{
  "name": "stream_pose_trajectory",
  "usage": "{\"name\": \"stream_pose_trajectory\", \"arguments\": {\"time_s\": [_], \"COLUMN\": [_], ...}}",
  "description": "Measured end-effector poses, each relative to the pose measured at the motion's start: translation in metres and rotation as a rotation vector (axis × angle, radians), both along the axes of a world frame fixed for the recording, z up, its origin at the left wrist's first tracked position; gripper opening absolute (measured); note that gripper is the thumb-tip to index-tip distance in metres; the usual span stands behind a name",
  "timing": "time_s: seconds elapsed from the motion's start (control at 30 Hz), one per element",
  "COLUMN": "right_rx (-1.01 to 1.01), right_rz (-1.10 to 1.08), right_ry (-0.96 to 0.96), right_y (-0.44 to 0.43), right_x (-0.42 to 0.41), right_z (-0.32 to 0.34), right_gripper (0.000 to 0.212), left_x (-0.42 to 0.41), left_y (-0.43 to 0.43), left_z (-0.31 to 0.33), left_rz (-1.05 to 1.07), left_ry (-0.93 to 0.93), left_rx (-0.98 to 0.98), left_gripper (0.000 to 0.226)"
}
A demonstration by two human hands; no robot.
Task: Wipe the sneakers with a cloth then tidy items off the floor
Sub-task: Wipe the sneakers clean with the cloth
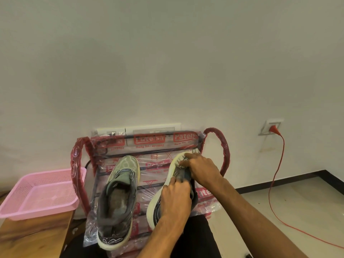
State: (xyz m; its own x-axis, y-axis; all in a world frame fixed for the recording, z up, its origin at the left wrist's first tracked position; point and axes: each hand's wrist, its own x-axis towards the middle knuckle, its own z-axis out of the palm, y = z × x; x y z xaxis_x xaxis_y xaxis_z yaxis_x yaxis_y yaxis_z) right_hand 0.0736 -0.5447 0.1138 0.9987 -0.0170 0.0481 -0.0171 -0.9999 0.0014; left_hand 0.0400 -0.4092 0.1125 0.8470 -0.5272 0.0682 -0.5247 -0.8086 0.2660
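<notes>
Sneakers, two of them, sit on a plastic-wrapped rack with a red frame that stands against the wall. The upright sneaker rests on its sole at the rack's 9 o'clock side, opening upward. Its long axis runs from the heel at 6 o'clock to the grey-green toe at about 12 o'clock, toward the wall.

The held sneaker is at the rack's 3 o'clock side, just beside the first but apart from it. It is tipped onto its side, so the pale sole faces 9 o'clock. Its long axis runs nearly parallel to its partner's, heel at 6 o'clock and toe leaning toward 1 o'clock.

The left hand lies over the middle of this shoe, and its grip is clamped round the dark upper. The right hand is at the toe end, its grip closed on a white, dark-lined cloth pressed against the toe. A bit of the cloth pokes out past the fingers toward 12 o'clock.

At 9 o'clock from the rack, a pink mesh basket sits on a wooden desk. At 3 o'clock, a red cable drops from a wall socket and trails across the pale floor.
</notes>
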Motion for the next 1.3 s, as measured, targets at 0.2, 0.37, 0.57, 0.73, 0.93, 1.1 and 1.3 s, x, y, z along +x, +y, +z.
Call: {"name": "stream_pose_trajectory", "arguments": {"time_s": [0.2, 0.37, 0.57, 0.73, 0.93, 1.1, 1.3], "right_rx": [0.016, -0.069, -0.081, 0.236, 0.256, 0.173, 0.221], "right_rz": [0.084, 0.085, -0.089, -0.090, -0.001, -0.131, -0.165], "right_ry": [0.044, 0.046, -0.049, -0.130, -0.037, -0.075, -0.111], "right_y": [0.006, -0.003, -0.006, -0.008, -0.012, -0.016, -0.014], "right_x": [-0.008, -0.009, 0.003, -0.009, -0.023, -0.015, -0.013], "right_z": [0.005, 0.001, -0.011, -0.009, -0.006, -0.016, -0.021], "right_gripper": [0.040, 0.040, 0.051, 0.040, 0.040, 0.042, 0.045], "left_x": [0.004, 0.000, 0.003, 0.004, 0.003, -0.003, 0.001], "left_y": [0.000, -0.001, 0.003, 0.003, 0.001, 0.002, 0.016], "left_z": [-0.003, -0.006, -0.003, -0.004, -0.006, -0.007, -0.013], "left_rz": [0.017, -0.001, 0.024, 0.034, 0.027, 0.045, 0.188], "left_ry": [0.002, -0.024, -0.046, -0.047, -0.063, -0.047, 0.021], "left_rx": [-0.048, -0.129, -0.116, -0.099, -0.147, -0.225, -0.285], "left_gripper": [0.034, 0.039, 0.040, 0.040, 0.034, 0.037, 0.038]}}
